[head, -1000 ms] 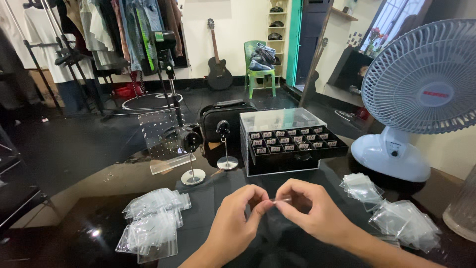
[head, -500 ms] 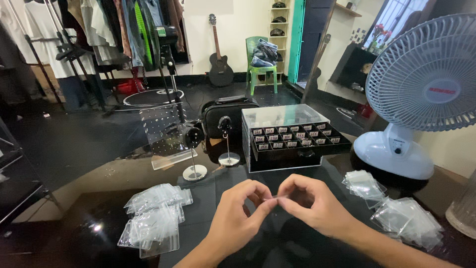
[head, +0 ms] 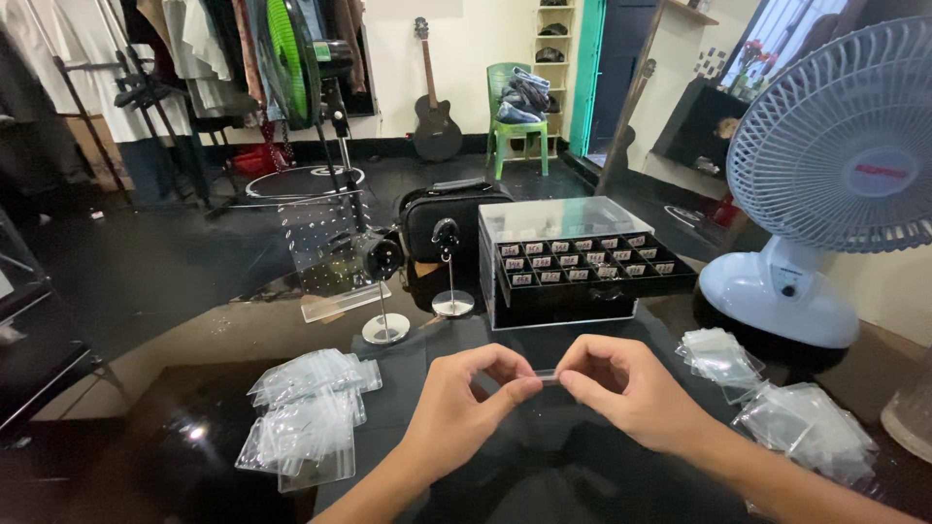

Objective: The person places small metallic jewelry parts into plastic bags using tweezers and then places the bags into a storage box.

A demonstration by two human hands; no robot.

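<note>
Small clear flat plastic piece (head: 546, 375), bottom centre of frame, looks like a tiny zip bag, pinched at both ends. Left hand (head: 456, 412) has thumb and forefinger closed on its left end; right hand (head: 631, 388) does the same on the right end. It's held level just above the glossy black tabletop (head: 146, 456), not touching it.

Step in hand, my read: working the bag's mouth, opening or sealing; too small to tell which. Next move needs a fine fingertip pull or press along the edge while both pinches hold.

Around it: pile of clear empty bags (head: 306, 412) lower left, two more piles (head: 777, 398) lower right. Black compartment box with clear lid (head: 573, 262) just above centre, two small round-base metal stands (head: 417, 306) left of it. White desk fan (head: 825, 194) right edge.
</note>
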